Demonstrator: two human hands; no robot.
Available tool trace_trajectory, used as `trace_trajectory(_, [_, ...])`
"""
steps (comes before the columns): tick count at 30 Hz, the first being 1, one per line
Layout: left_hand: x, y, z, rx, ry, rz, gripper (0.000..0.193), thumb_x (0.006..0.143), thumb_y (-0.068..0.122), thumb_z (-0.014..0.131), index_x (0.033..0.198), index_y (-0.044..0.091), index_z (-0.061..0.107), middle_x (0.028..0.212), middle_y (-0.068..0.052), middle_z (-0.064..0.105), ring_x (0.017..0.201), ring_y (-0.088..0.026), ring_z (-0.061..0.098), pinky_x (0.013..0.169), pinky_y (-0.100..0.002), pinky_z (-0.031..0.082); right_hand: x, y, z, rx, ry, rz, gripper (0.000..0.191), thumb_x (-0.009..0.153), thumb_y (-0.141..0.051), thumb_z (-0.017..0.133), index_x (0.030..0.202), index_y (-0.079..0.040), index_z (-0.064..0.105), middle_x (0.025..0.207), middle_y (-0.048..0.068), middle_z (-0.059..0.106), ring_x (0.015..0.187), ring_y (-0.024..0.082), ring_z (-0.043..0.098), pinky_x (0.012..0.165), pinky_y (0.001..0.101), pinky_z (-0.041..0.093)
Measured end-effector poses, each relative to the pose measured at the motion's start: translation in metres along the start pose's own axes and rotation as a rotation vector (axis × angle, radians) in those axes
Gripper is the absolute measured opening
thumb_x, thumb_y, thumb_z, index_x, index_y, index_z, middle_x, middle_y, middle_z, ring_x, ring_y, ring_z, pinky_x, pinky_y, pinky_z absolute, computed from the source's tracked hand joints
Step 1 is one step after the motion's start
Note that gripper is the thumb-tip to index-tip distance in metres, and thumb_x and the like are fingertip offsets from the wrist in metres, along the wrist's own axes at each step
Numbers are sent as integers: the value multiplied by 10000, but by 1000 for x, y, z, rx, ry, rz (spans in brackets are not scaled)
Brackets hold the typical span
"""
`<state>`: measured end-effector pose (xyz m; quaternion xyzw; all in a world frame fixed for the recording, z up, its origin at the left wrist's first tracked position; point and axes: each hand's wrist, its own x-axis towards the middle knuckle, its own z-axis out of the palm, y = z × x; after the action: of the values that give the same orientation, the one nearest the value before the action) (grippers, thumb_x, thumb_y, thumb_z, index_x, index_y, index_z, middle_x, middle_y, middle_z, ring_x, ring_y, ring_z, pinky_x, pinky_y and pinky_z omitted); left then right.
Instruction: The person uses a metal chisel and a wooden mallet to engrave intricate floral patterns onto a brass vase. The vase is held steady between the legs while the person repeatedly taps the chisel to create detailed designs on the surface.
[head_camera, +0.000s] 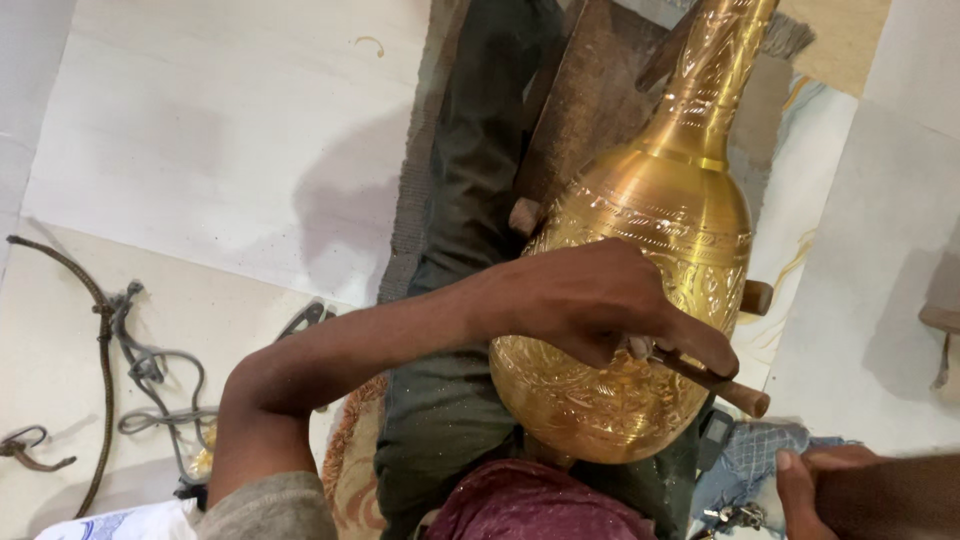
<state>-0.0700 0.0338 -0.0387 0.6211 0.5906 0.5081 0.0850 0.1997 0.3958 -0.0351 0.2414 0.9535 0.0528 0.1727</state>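
Grey-beige short sleeve (270, 510), dark green trousers (440, 400), maroon cloth (530, 505) at lap.

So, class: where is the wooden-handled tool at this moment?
In the head view, the wooden-handled tool lies right of centre, gripped in the left hand against the lower belly of the engraved brass vase.

I see no packages, labels, signs or screens anywhere in my view from the head camera; nothing here carries a printed panel or a display.
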Motion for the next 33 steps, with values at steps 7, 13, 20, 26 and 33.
trace_trajectory(7, [-10,2,2,36,-54,-156,805,702,14,725,1448,275,575,595,-13,637,478,-154,566,479,-319,482,-14,-39,-50,246,68,-78,182,916,-169,745,1017,-43,661,791,82,684,713,196,676,776,368,557])
trace_trajectory(13, [-10,1,-2,-2,34,-50,834,729,10,704,1505,273,546,651,6,645,547,-144,575,542,-332,475,-13,-55,-83,284,121,-166,215,871,-139,762,1034,-34,670,785,91,674,694,186,669,728,341,551])
trace_trajectory(20, [-20,3,-1,-172,81,-107,768,738,49,724,1469,230,571,617,13,637,551,-110,623,547,-298,518,-17,-89,-104,262,139,-211,269,818,-104,783,1054,-24,679,777,102,662,671,174,661,673,308,543])
trace_trajectory(26, [-19,-2,4,-59,91,-82,729,766,28,694,1447,262,579,698,17,690,585,-112,644,589,-284,540,-22,-83,-109,412,138,-262,284,821,-71,750,1073,14,649,833,123,659,693,169,674,676,279,525])
trace_trajectory(33, [-28,2,6,-132,161,-107,784,759,19,741,1464,305,555,804,22,744,713,-91,735,631,-269,579,2,-49,-89,174,67,-360,301,795,-167,829,1009,-30,669,867,99,711,758,150,706,729,281,541])
